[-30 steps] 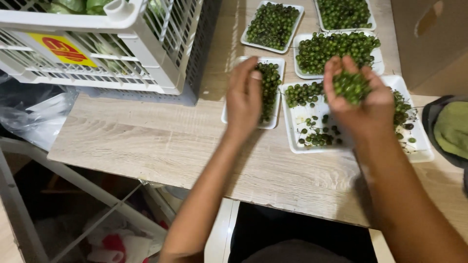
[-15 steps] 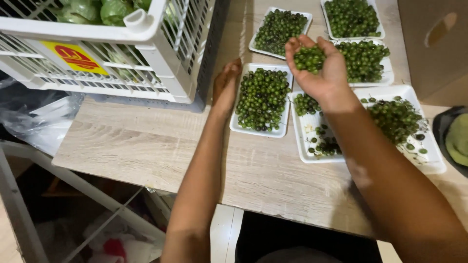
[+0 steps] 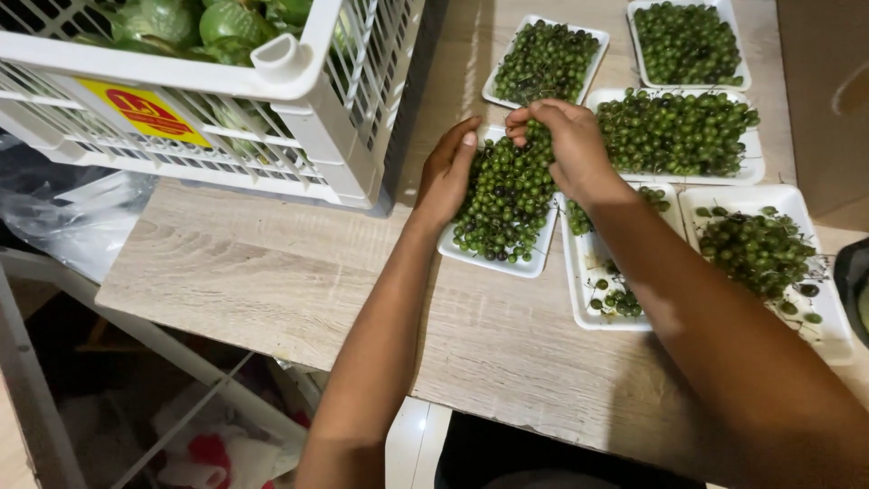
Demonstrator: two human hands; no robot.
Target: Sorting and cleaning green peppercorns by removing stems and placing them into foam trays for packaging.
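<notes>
White foam tray (image 3: 534,264), centre frame, heaped with small green berries (image 3: 503,201). Left hand (image 3: 445,172) open, flat against the heap's left edge. Right hand (image 3: 566,140) pinching a berry cluster at the heap's top. White plastic crate (image 3: 299,136) upper left.

Warm, fairly even indoor light falls from above on the pale wooden desk (image 3: 272,272). Soft shadows lie under the right forearm and below the left hand (image 3: 445,172), none hard-edged. Mild glare brightens the white crate (image 3: 299,81) to the left of that hand, and the white trays beyond the right hand (image 3: 566,145) look slightly washed out. Focus is sharp around both hands. Below the desk edge the picture falls dim and murky.
</notes>
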